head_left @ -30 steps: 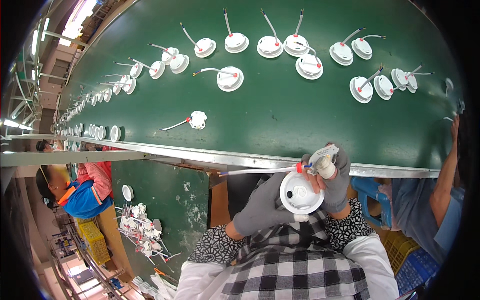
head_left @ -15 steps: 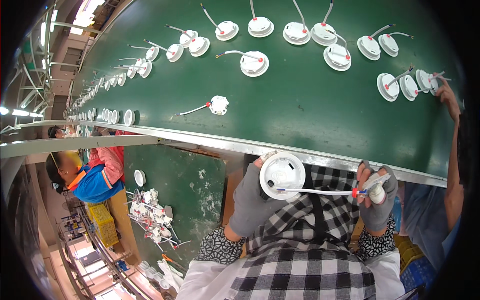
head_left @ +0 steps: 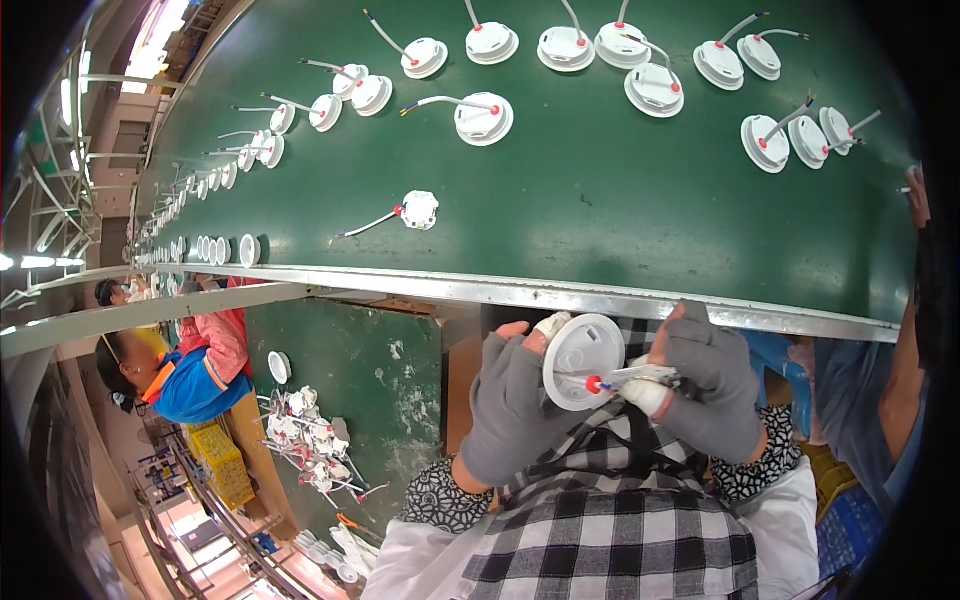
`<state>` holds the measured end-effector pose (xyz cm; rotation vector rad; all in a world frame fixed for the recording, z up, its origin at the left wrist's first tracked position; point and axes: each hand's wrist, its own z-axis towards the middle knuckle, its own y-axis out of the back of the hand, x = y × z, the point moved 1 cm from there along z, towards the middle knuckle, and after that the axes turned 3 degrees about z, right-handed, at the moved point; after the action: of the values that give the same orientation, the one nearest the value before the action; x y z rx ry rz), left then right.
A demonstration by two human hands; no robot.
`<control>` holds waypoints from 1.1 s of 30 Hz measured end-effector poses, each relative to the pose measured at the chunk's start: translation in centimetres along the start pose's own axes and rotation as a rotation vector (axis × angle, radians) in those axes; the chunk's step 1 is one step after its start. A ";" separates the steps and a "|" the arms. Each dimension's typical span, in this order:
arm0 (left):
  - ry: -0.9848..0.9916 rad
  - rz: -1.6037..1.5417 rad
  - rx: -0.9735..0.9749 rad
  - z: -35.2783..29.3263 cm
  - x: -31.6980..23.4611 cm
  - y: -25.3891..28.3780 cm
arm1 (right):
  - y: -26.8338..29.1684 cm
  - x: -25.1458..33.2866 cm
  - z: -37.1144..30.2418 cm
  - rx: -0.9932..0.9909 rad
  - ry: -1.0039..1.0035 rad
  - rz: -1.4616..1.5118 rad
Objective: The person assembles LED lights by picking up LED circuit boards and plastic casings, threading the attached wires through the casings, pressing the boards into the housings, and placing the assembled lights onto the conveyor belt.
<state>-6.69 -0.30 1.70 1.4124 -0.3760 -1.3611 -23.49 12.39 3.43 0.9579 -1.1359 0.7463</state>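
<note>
My left hand (head_left: 510,410), in a grey fingerless glove, grips a white round lamp housing (head_left: 585,345) by its left rim, its hollow side turned toward me. My right hand (head_left: 705,385), gloved alike and with white tape on the thumb, pinches a thin white driver board (head_left: 640,378) edge-on. From the board, short coloured wires lead to a red collar (head_left: 597,384) in front of the housing's lower part. Most of the white cable is out of sight; whether it runs through the housing I cannot tell.
A metal edge (head_left: 500,290) borders the green bench before me. Several finished-looking white lamps (head_left: 484,120) with cables stand there, plus a loose cabled board (head_left: 420,210). Left, a side table (head_left: 400,400) bears a pile of boards (head_left: 310,440). A co-worker's hand (head_left: 918,200) is far right.
My right hand has come left, bringing the board and red collar up to the housing. The housing has tilted and shifted right. The co-worker's hand has moved away from the right-hand lamps.
</note>
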 end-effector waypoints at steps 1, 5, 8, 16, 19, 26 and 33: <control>0.014 -0.033 0.031 -0.1 -0.1 -0.1 | -0.3 0.2 0.4 -0.005 -0.003 0.001; 0.033 -0.112 0.117 -0.5 -0.1 0.1 | -1.9 0.3 0.5 0.054 0.002 -0.099; 0.013 -0.231 0.089 -0.8 0.0 -0.2 | -2.6 0.0 0.1 0.078 0.100 -0.214; 0.231 -0.429 0.310 -1.3 0.7 -0.1 | -3.7 -1.6 0.2 0.084 0.088 -0.205; 0.266 -0.565 0.291 -1.0 2.0 0.4 | -3.4 -1.4 0.0 0.059 0.087 -0.250; 0.359 -0.638 0.406 -1.9 2.8 0.5 | -3.5 -1.4 -0.5 0.063 0.066 -0.257; 0.386 -0.883 0.345 -2.3 3.1 -0.5 | -3.4 -1.9 -1.2 0.024 0.098 -0.193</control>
<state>-4.03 -1.60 -0.84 2.2287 0.3387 -1.6914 -20.53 12.02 0.67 1.0243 -0.9366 0.6437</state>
